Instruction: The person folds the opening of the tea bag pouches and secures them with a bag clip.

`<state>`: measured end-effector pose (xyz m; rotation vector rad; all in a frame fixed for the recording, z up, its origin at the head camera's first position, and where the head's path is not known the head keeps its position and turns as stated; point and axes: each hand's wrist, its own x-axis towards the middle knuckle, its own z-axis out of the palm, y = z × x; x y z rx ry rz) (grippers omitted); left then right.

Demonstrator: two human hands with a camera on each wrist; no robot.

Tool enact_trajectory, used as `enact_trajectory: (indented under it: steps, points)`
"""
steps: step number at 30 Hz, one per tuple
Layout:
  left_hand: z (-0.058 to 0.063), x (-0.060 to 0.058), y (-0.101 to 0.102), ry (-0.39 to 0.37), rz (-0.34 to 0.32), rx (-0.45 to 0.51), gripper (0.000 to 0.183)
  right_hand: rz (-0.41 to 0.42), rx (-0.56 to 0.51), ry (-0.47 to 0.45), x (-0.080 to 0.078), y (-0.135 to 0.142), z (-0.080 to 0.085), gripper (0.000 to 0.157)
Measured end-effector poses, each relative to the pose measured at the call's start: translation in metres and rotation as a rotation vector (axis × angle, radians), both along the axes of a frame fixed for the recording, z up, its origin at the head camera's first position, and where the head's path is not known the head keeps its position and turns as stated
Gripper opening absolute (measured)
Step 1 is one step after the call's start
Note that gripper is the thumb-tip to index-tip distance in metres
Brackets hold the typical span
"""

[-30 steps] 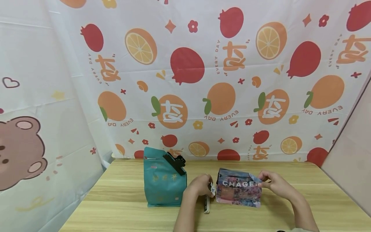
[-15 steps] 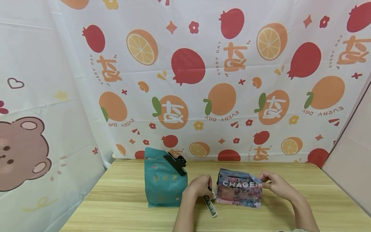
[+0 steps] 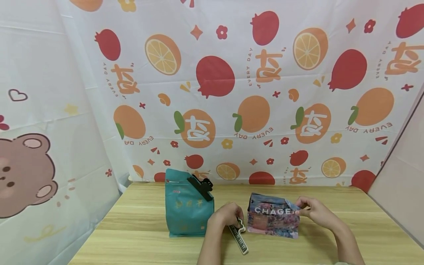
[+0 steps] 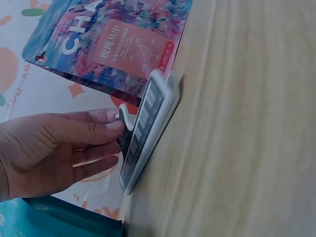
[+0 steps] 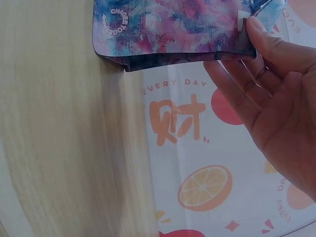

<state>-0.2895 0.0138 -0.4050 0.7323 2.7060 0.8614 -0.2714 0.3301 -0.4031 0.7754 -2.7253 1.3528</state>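
My left hand (image 3: pixel 228 215) pinches a sealing clip with a piano-key pattern (image 3: pixel 239 241) between thumb and fingers. In the left wrist view the clip's long bar (image 4: pixel 143 133) stands close over the wooden table, its handle at the fingertips. Just right of it stands a pink-and-blue pouch (image 3: pixel 273 223) lettered "CHAGE", its top folded over. My right hand (image 3: pixel 314 212) pinches the pouch's upper right corner. The right wrist view has the thumb on the folded corner and the other fingers behind the pouch (image 5: pixel 168 29).
A teal bag (image 3: pixel 187 213) stands upright left of my left hand, with a black clip (image 3: pixel 201 187) set aslant on its top corner. Behind the wooden table (image 3: pixel 132 228) hangs a fruit-printed cloth (image 3: pixel 228 117); another cloth with a bear (image 3: pixel 23 173) hangs at left.
The left hand has drawn slightly toward me and turned the clip, so its bar now slants down to the right and shows more of the keys. The right hand and pouch stay put.
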Motion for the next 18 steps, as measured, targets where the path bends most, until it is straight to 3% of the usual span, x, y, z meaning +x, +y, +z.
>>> enact_trajectory:
  steps: [7,18]
  points:
    - [0.0077,-0.0008,-0.0022,-0.003,-0.068,-0.011,0.019,-0.002,-0.015,-0.016,0.0000,-0.0009,0.0009,0.004]
    - [0.0048,-0.0032,-0.0012,-0.027,-0.132,0.068,0.018,0.005,-0.009,-0.006,-0.0011,-0.0005,0.0003,0.003]
